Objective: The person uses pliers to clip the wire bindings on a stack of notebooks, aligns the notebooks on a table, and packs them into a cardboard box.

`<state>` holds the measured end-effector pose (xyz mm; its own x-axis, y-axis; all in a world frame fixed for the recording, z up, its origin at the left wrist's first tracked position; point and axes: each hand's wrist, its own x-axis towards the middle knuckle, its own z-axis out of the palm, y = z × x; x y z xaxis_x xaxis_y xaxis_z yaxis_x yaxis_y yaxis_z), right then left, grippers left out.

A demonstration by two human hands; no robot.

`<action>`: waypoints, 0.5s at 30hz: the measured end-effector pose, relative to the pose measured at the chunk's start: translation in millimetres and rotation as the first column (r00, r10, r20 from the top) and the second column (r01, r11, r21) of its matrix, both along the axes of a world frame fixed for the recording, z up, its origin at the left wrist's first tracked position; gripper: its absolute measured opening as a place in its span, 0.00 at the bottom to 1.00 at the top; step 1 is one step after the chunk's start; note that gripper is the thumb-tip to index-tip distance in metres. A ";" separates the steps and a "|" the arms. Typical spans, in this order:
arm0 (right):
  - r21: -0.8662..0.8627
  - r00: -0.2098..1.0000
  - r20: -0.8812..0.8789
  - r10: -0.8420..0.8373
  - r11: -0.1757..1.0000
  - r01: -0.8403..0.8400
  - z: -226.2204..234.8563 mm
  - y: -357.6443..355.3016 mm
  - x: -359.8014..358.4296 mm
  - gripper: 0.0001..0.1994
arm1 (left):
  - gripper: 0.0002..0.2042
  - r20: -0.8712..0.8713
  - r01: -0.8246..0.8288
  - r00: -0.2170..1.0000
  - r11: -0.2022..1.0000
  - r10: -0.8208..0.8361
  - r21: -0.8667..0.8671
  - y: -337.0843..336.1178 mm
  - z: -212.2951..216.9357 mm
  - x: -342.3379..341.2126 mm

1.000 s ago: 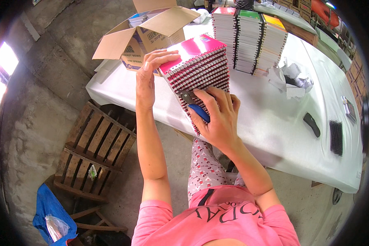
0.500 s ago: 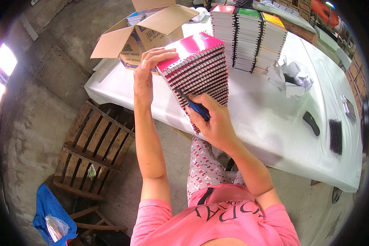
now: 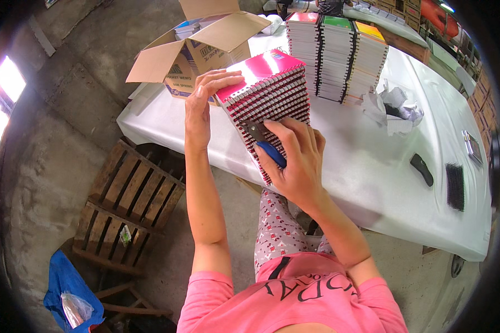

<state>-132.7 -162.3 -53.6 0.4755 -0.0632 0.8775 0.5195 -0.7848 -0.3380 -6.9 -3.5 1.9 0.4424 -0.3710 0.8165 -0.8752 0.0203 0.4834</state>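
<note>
A tall stack of spiral-bound notebooks (image 3: 272, 91) with a glossy pink cover on top stands at the table's near edge, its wire-bound spines toward me. My left hand (image 3: 208, 93) lies against the stack's left side, fingers stretched flat over the top cover's corner. In my right hand (image 3: 297, 158) is a pair of blue-handled cutting pliers (image 3: 271, 154). Their dark metal jaws (image 3: 254, 130) touch or sit close to the spirals on the left part of the stack. The fingers reach over the tool, and the thumb presses the near handle. The jaw tips are hard to make out.
An open cardboard box (image 3: 205, 58) stands behind on the left. Notebook stacks (image 3: 336, 58) with red, green and yellow covers stand farther back. Crumpled wrapping (image 3: 397, 111), a black handled object (image 3: 422, 168) and black spiral combs (image 3: 455, 186) lie on the white-covered table (image 3: 366, 166).
The pliers have turned so the jaws show more broadly, and my right fingers have lifted and spread over them. My left hand stays on the stack.
</note>
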 end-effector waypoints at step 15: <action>0.858 0.340 -0.330 0.881 0.430 -0.281 17.6 -7.6 -2.7 0.13 | 0.31 -0.010 0.010 1.000 1.000 -0.010 -0.025 0.4 -2.3 -0.7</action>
